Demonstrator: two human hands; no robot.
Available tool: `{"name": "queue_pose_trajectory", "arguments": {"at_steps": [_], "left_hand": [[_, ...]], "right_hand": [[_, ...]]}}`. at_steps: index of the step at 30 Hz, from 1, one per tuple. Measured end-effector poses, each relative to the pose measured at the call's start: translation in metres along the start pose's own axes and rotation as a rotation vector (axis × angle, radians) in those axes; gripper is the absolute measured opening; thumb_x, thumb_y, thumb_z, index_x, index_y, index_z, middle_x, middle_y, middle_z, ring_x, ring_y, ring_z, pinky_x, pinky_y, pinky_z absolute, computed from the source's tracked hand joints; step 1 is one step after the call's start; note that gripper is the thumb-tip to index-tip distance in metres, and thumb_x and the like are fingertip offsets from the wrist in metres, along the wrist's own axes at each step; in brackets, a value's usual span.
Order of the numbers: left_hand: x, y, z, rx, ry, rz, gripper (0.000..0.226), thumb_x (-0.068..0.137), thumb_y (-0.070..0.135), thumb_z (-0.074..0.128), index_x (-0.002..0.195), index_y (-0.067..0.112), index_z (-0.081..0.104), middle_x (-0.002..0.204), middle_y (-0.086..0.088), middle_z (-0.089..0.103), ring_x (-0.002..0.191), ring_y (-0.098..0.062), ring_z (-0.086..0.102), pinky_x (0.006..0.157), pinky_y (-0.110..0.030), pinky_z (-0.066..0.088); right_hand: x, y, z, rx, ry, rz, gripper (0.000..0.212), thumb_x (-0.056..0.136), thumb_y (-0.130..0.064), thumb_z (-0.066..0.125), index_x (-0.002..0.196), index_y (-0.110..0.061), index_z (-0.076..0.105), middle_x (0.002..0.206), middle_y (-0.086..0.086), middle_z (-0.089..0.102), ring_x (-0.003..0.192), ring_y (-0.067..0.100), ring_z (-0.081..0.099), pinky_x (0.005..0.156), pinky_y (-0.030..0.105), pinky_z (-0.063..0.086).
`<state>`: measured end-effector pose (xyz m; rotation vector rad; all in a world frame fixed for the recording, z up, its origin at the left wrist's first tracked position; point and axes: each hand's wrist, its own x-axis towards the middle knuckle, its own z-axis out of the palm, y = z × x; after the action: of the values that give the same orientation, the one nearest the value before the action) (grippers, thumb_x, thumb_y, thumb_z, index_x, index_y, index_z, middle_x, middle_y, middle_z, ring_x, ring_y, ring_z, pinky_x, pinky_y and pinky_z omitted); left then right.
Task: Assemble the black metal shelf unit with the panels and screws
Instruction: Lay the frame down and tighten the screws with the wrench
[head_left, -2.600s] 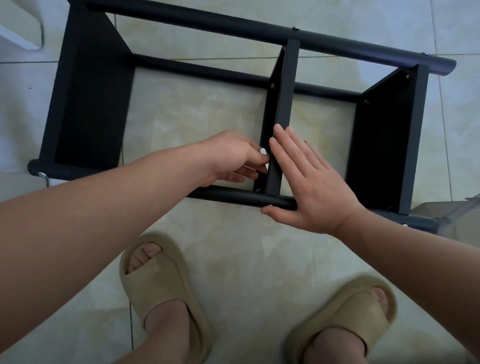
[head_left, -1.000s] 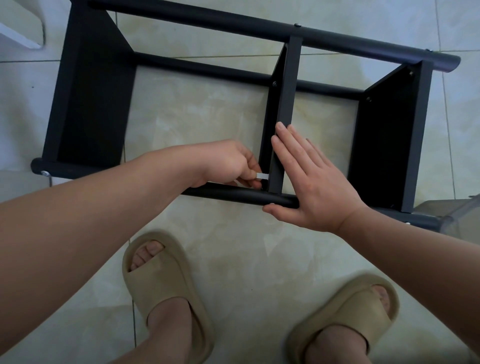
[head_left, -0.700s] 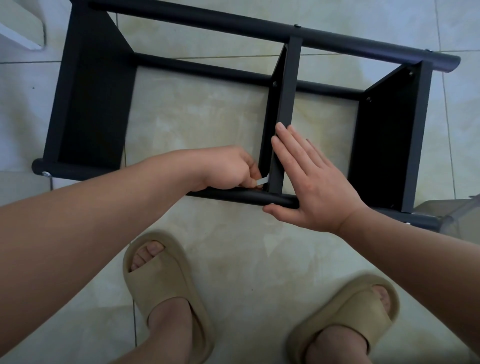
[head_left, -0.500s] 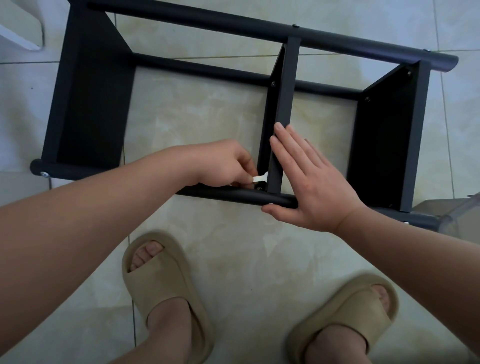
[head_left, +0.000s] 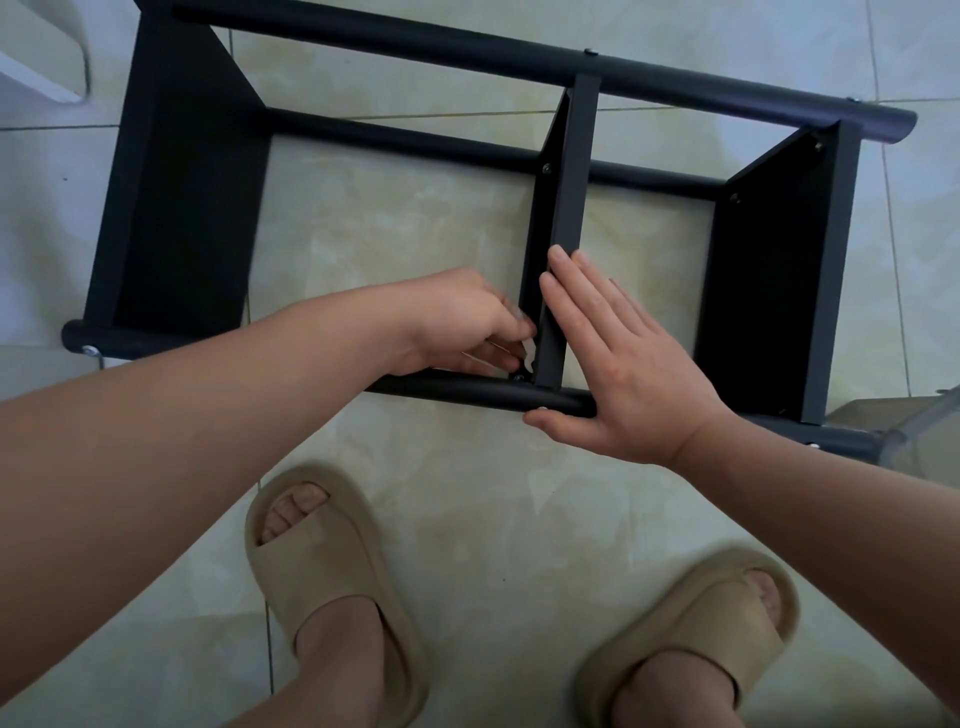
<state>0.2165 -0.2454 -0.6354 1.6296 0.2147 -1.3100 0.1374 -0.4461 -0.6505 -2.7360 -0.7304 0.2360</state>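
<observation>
Black metal shelf unit (head_left: 197, 208) lies on its side on the pale tiled floor (head_left: 395, 228), long tubes running left to right before me. My left hand (head_left: 457, 322) closes its grip on a small whitish key (head_left: 529, 355), just left of the middle panel (head_left: 569, 197), directly above the screw (head_left: 518, 378) where panel meets near tube (head_left: 467, 388). My right hand (head_left: 623, 364) lies flat, fingers straight, bracing the panel's other face. The left is nearer for turning, I judge.

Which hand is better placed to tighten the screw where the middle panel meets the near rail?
Left. The left hand pinches a small white tool right at that screw, while the right hand lies flat against the middle panel, probably steadying it.
</observation>
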Motion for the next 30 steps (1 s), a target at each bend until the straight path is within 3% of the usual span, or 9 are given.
{"name": "queue_pose_trajectory", "arguments": {"at_steps": [7,15,24,30], "left_hand": [[0.0066,-0.0026,0.0058,-0.006,0.138,0.077,0.003,0.093,0.016,0.068,0.091,0.018,0.067,0.075,0.004,0.073,0.073,-0.008,0.070,0.070,-0.026,0.052],[0.0075,-0.0016,0.0071,-0.116,0.131,0.065,0.006,0.096,0.023,0.065,0.096,0.018,0.066,0.073,0.006,0.074,0.074,-0.010,0.072,0.071,-0.027,0.052],[0.0039,-0.0012,0.0036,0.007,0.135,0.054,0.009,0.097,0.024,0.064,0.092,0.018,0.069,0.082,0.004,0.075,0.072,-0.007,0.068,0.071,-0.026,0.052],[0.0037,-0.0006,0.0035,0.005,0.155,0.075,0.009,0.096,0.024,0.065,0.092,0.018,0.069,0.077,0.008,0.075,0.075,-0.006,0.068,0.072,-0.026,0.052]], "right_hand": [[0.0001,0.0006,0.0014,0.009,0.012,-0.003,0.103,0.091,-0.069,0.053,0.158,0.001,0.020,0.168,0.016,0.011,0.157,0.030,0.007,0.121,0.055,0.027],[0.0001,0.0003,0.0015,0.008,0.006,0.000,0.103,0.091,-0.069,0.053,0.158,0.001,0.020,0.168,0.016,0.010,0.157,0.030,0.007,0.121,0.054,0.027],[0.0004,0.0001,0.0010,0.004,0.002,0.003,0.103,0.090,-0.069,0.054,0.158,0.002,0.020,0.168,0.016,0.010,0.157,0.030,0.007,0.121,0.055,0.027],[-0.0001,-0.0001,0.0003,0.007,-0.001,0.002,0.103,0.090,-0.068,0.054,0.158,0.002,0.020,0.168,0.016,0.010,0.157,0.030,0.007,0.121,0.055,0.027]]}}
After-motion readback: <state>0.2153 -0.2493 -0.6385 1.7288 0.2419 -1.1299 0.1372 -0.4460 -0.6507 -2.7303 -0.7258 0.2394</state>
